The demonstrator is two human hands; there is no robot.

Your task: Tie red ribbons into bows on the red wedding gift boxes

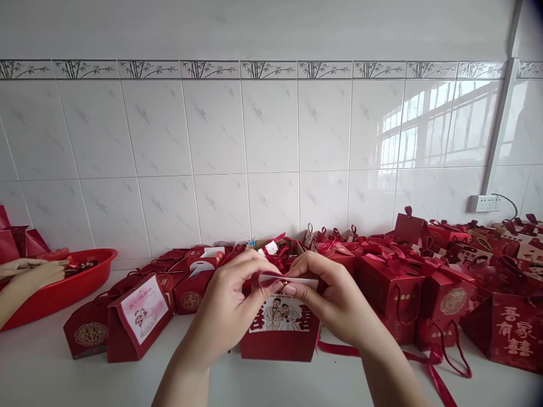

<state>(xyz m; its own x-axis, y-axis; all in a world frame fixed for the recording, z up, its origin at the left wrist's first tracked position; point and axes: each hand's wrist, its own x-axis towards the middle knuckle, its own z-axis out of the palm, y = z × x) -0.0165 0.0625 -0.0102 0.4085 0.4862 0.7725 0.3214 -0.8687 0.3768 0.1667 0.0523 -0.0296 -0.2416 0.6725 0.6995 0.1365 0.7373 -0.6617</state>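
In front of me on the white table stands a red wedding gift box (278,346) with a cartoon couple printed on its front panel. My left hand (233,302) pinches the left part of the box's top edge between thumb and fingers. From the right, my right hand (331,299) grips the same top edge, its thumb close to the left one. A small gold-coloured spot shows between the thumbs; I cannot make out what it is. The box's upper part is partly hidden behind my fingers. A dark red ribbon (339,349) lies on the table right of the box.
To the left stand a box with a pink picture (145,311) and a dark red box (87,333). Farther left, another person's hands (36,277) are at a red plastic basin (95,274). Many red boxes (390,294) crowd the right, before a tiled wall (271,130).
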